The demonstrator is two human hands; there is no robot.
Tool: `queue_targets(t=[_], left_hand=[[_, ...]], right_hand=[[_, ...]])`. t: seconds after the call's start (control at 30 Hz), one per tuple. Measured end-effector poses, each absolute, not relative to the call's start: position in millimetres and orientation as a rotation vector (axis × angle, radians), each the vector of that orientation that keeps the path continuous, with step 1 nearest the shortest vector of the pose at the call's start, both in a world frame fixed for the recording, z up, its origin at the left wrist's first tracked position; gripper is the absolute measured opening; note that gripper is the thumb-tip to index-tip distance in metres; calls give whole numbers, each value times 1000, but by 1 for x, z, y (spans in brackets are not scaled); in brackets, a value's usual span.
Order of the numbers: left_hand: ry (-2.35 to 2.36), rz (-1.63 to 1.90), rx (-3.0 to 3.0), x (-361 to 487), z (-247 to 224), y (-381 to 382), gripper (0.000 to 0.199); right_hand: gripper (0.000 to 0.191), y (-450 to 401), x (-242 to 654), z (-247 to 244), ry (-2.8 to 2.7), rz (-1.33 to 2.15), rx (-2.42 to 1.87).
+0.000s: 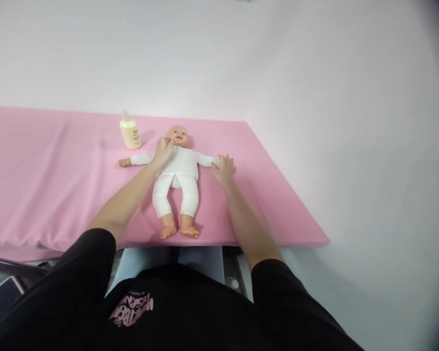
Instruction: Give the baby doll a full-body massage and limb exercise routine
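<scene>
A baby doll (181,161) in a white top and white trousers lies on its back, arms stretched out sideways and bare feet towards me. My left hand (163,151) rests on the doll's shoulder beside its neck and cheek, its fingers extended and partly hidden. At the end of the doll's other arm, my right hand (224,169) is wrapped over the doll's hand, which it covers from view. A pump bottle (130,133) of pale yellow liquid stands upright beyond the doll's free hand.
Pink cloth (277,204) covers the table, with creases at the left. Its right edge slants down towards me. A pale wall (204,58) rises behind. At the lower left, a phone (4,296) lies on a dark surface below the table's edge.
</scene>
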State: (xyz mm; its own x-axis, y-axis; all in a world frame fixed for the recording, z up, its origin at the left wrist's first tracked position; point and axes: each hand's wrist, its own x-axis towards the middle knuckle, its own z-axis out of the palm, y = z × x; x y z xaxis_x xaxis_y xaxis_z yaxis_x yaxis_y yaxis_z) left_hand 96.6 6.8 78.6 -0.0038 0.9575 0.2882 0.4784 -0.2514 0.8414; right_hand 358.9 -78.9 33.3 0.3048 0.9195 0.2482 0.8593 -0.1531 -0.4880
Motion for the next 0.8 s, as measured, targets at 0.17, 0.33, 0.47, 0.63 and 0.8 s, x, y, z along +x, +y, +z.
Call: queue_targets(t=[0.17, 0.33, 0.47, 0.63, 0.8], left_hand=[[1608, 1097, 1697, 106, 71, 29, 39], [1717, 964, 1694, 96, 56, 28, 51], [1767, 875, 1720, 95, 54, 29, 59], [1834, 793, 1727, 97, 56, 30, 66], [1852, 737, 1767, 98, 56, 29, 67]], right_hand=[[40, -78, 368, 36, -1461, 319, -2125], [26, -79, 362, 40, -1461, 289, -2141], [24, -78, 360, 34, -1366, 588, -1960], [20, -78, 354, 29, -1367, 870, -1792], [20, -83, 345, 34, -1334, 1072, -1671]])
